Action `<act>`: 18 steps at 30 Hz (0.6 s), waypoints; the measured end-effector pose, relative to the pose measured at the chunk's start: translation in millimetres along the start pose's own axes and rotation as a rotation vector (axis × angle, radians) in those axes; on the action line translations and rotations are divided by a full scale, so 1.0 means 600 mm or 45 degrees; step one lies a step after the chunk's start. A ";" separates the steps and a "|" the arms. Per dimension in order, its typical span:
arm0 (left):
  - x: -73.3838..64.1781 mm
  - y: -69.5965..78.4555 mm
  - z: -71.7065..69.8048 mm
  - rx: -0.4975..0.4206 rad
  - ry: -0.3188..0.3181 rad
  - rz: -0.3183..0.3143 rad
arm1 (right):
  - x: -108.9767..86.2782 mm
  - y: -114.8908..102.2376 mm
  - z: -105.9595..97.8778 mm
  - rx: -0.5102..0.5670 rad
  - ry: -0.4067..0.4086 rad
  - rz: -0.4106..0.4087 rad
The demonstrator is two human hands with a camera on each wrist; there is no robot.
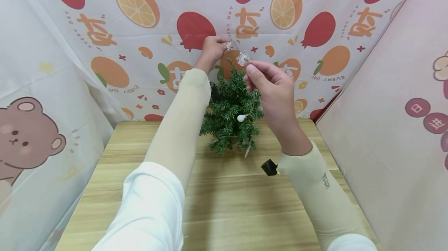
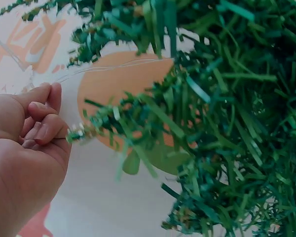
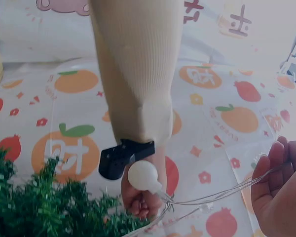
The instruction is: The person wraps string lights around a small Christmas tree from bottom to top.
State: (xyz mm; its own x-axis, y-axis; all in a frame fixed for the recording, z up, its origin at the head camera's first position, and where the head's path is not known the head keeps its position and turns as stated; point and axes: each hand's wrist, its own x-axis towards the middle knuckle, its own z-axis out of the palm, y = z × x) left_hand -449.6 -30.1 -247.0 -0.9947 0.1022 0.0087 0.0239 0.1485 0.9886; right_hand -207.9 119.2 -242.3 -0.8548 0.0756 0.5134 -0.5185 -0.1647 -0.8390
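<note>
A small green artificial Christmas tree (image 1: 227,105) stands on the table in the head view. Behind its top, my left hand (image 1: 211,51) pinches a thin light string close to a clear, sparkly ornament (image 1: 228,46). To the right of the treetop, my right hand (image 1: 274,88) pinches the same kind of wire beside another clear, snowflake-like ornament (image 1: 242,58). Wire strands (image 3: 237,189) run from the right fingers toward the tree in the right wrist view, past a white ball bulb (image 3: 142,175). In the left wrist view, wire passes from the left fingertips into the branches (image 2: 251,108).
The wooden table (image 1: 224,212) reaches back to a fruit-printed curtain (image 1: 147,49). Side curtains hang at left (image 1: 87,126) and right (image 1: 378,126). A black wrist camera (image 1: 269,167) sticks out from the right sleeve. Another white ball bulb (image 1: 241,118) hangs on the tree's front.
</note>
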 end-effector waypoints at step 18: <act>-0.015 -0.068 -0.053 -0.229 0.110 -0.006 | -0.017 0.019 0.075 0.039 -0.125 0.076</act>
State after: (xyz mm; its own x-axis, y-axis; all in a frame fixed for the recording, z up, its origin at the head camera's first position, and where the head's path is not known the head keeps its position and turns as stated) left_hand -444.5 -68.3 -282.7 -0.9998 0.0161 0.0094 0.0089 -0.0305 0.9995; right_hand -204.3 72.3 -249.2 -0.8771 -0.0313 0.4792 -0.4648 -0.1962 -0.8634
